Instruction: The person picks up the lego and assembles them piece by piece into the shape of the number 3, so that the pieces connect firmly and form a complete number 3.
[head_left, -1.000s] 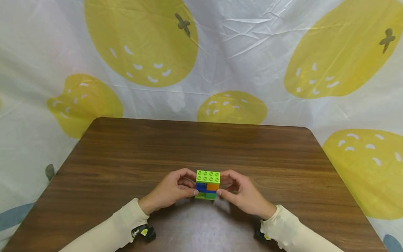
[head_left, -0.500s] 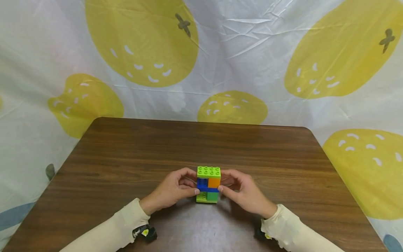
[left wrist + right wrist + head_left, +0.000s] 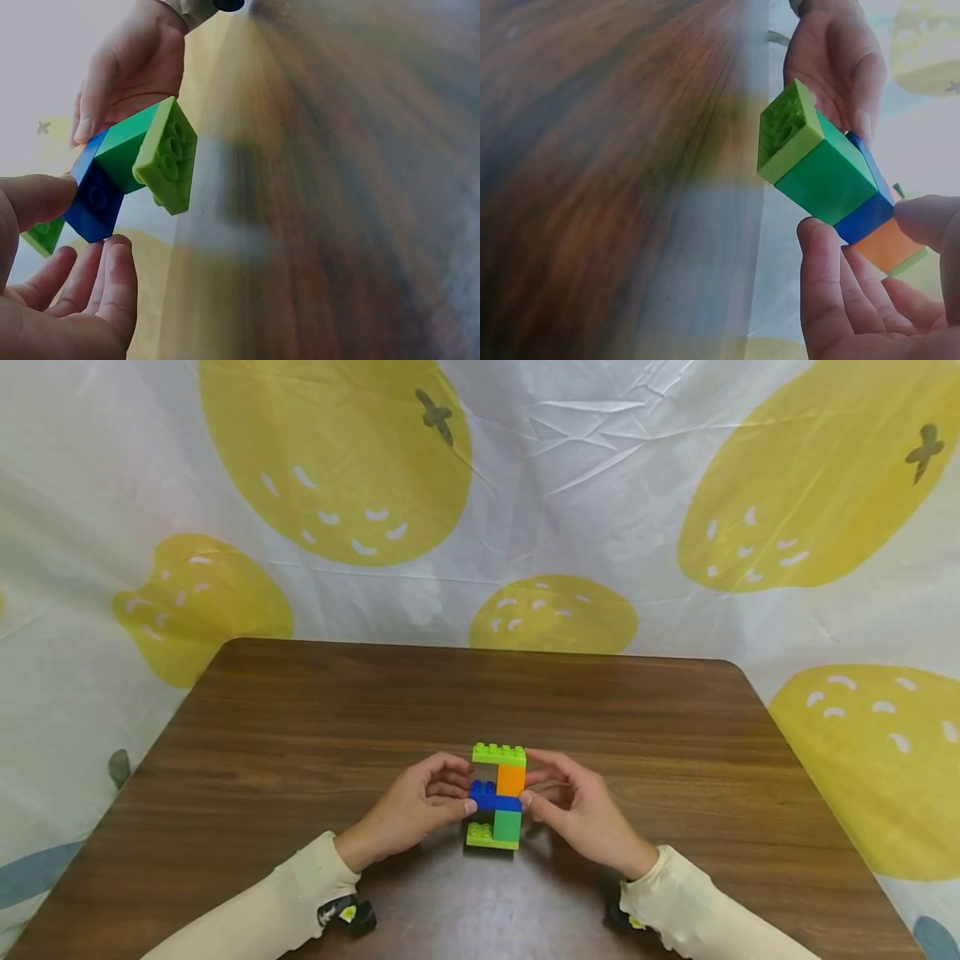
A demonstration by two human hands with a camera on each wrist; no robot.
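**Head view: brick stack lifted between two hands over a wooden surface**

Head camera looks down on a dark brown wood-grain surface (image 3: 300, 752) with rounded far corners, and behind it hangs a creased white backdrop (image 3: 570, 468) printed with big yellow lemon shapes. No brand, label or readable writing shows anywhere on bricks, surface or cloth.

Centre stage, near the person's edge of the surface, is the brick stack (image 3: 497, 796): lime green plate on top, orange brick under it on the right with a gap on the left, blue brick across the middle, darker green brick below, lime green plate at the bottom. The stack stands upright in this view, and a shadow lies under it on the wood.

The left hand (image 3: 412, 814) comes in from the left, fingers curled, thumb tip pinching the blue layer. The right hand (image 3: 577, 814) mirrors it from the other side, fingers curled, thumb pressed at the blue and orange bricks. Cream sleeves (image 3: 262, 910) cover both forearms, with small dark wrist devices just under the cuffs.

Left wrist view: the stack hangs clear of the blurred wood, bottom lime plate facing the camera, thumb on blue. Right wrist view agrees: the hollow underside of the lime plate shows, green, blue and orange run up behind it, fingertips on the blue.
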